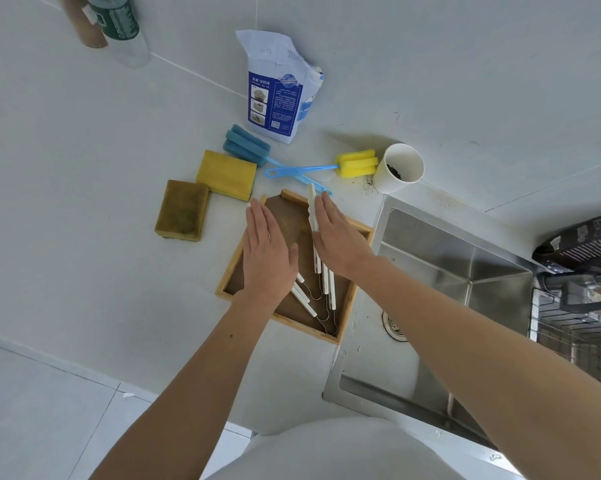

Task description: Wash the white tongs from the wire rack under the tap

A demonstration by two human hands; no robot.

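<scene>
- White tongs (313,209) lie against the inner edge of the right hand (337,237), their scalloped tip pointing away from the person over the far rim of the wooden tray (347,303)
- Right hand is flat with fingers straight and together; whether the thumb pins the tongs cannot be told from this angle
- Left hand (266,252) is also flat and open, fingers together, palm down over the tray's left half, holding nothing
- More white-handled wire utensils (314,292) lie in the tray between and below the two hands
- Beyond the tray on the pale counter (84,168) lie two yellow sponges (202,195), a blue sponge brush (247,147) and a yellow sponge brush (356,163), their handles crossing
- A blue-and-white bag (278,91) stands behind them, a white paper cup (401,168) to its right
- Steel sink (430,271) sits just right of the tray, with a wire rack (576,337) at its far right edge
</scene>
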